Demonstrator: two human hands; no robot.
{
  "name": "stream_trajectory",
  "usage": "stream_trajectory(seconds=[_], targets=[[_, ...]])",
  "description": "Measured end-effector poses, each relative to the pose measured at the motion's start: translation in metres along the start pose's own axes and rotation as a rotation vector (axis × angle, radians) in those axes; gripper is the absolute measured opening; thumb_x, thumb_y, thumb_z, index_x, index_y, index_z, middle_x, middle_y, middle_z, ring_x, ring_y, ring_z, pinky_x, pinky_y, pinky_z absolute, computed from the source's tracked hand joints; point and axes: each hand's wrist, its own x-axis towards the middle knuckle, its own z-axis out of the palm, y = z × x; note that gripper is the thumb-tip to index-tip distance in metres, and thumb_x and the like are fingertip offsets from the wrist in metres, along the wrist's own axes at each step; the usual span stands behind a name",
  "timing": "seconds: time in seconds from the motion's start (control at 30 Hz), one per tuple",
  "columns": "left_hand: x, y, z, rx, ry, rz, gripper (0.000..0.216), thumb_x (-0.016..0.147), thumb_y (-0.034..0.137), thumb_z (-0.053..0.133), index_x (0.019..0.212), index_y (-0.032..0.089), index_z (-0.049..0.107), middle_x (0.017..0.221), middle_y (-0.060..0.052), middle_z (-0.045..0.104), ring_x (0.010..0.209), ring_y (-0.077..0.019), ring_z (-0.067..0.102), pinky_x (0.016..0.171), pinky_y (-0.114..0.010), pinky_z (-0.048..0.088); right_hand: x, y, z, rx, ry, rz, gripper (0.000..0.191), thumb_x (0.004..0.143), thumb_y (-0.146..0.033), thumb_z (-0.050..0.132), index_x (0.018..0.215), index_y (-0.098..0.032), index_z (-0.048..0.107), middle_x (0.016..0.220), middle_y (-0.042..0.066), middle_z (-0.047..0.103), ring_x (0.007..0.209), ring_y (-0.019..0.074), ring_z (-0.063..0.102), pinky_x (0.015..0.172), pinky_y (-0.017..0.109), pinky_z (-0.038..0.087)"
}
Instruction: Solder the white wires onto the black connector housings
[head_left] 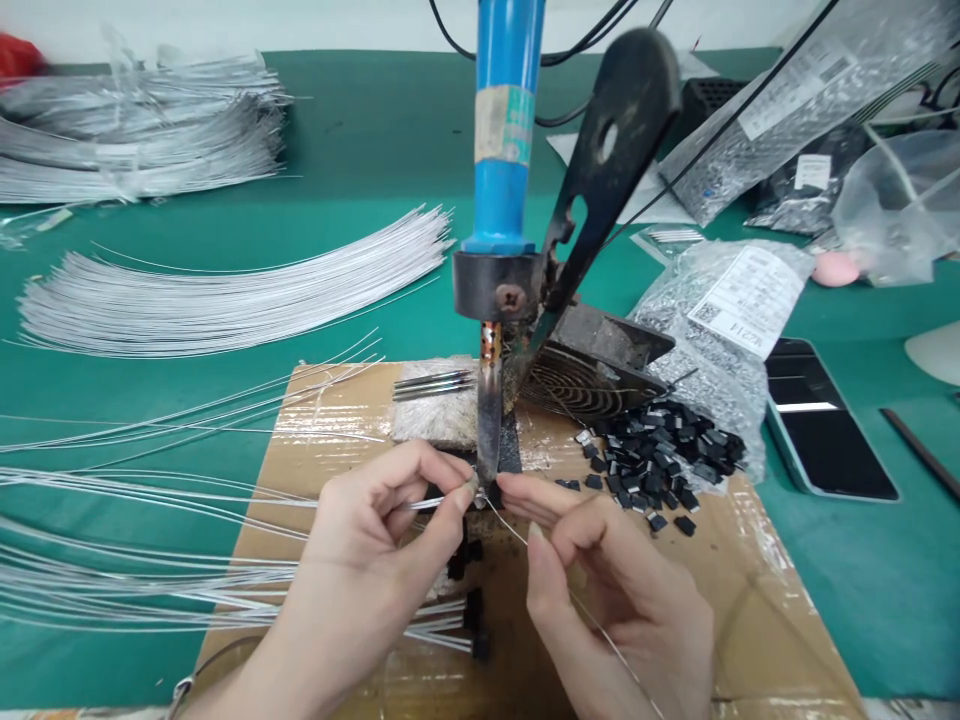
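Clock centred on the soldering iron's (pixel 499 215) tip.
- Left hand (pixel 386 550), eight o'clock: grip pinched on white wires (pixel 427 503), their ends beside the tip.
- Right hand (pixel 619 590), four: grip pinched on thin silvery strand (pixel 624 660), reaching the tip.
- Black connectors (pixel 660 460), heaped, three.
- Wired black ends (pixel 474 622), six.
- Step, judged: soldering a joint; next move calls for steady hands, strand fed lightly.

I had the bare left hand (pixel 390 550) angled in from the lower left on its bare forearm (pixel 285 660), thumb and index fingertips pinched together. Opposite, I had the bare right hand (pixel 622 590) with its index finger pointing leftward and thumb raised below it; both hands' fingertips sat near, not touching.
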Motion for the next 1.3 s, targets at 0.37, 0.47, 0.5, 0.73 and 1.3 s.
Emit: stream_trajectory(seconds=[0.37,0.47,0.5,0.73,1.3], targets=[[0.0025,0.0052,0.0032,-0.02,0.023,0.033,0.01,0.081,0.017,0.074,0.071,0.019,0.072,0.071,0.0,0.077,0.065,-0.0114,0.066,0.059,-0.014,0.053,0.0033,-0.004,0.0009,0.007,0.02,-0.015,0.024,0.097,-0.02,0.061,0.074,-0.025,0.055,0.12,0.006,0.083,0.106,0.0206,0.082,0.094,0.027,0.063],[0.0011,0.0055,0.0026,-0.022,0.027,0.026,0.01,0.081,0.017,0.074,0.071,0.019,0.073,0.071,-0.001,0.077,0.065,-0.0118,0.066,0.059,-0.015,0.053,0.0032,-0.0039,0.0009,0.014,0.018,-0.014,0.025,0.097,-0.019,0.061,0.074,-0.026,0.054,0.119,0.005,0.083,0.106,0.0196,0.082,0.094,0.027,0.062],[0.0008,0.0055,0.0024,-0.022,0.026,0.023,0.01,0.081,0.018,0.074,0.071,0.019,0.073,0.072,-0.001,0.077,0.065,-0.012,0.066,0.06,-0.016,0.053,0.0033,-0.0039,0.0009,0.015,0.018,-0.014,0.025,0.097,-0.019,0.061,0.074,-0.026,0.054,0.119,0.005,0.083,0.105,0.0198,0.082,0.093,0.027,0.062],[-0.0001,0.0051,0.002,-0.017,0.016,0.005,0.011,0.083,0.02,0.074,0.073,0.019,0.072,0.076,-0.002,0.079,0.068,-0.0127,0.067,0.061,-0.016,0.054,0.0031,-0.0037,0.001,0.017,0.021,-0.034,0.024,0.097,-0.017,0.06,0.075,-0.026,0.055,0.118,0.003,0.083,0.107,0.0188,0.081,0.092,0.025,0.062],[-0.0026,0.0039,0.0023,0.001,0.027,0.062,0.011,0.083,0.016,0.073,0.073,0.02,0.073,0.072,0.0,0.078,0.065,-0.0112,0.067,0.059,-0.015,0.054,0.0034,-0.0032,0.0016,0.05,0.016,-0.081,0.023,0.096,-0.015,0.063,0.076,-0.025,0.056,0.117,-0.006,0.083,0.104,0.0093,0.081,0.093,0.012,0.058]])
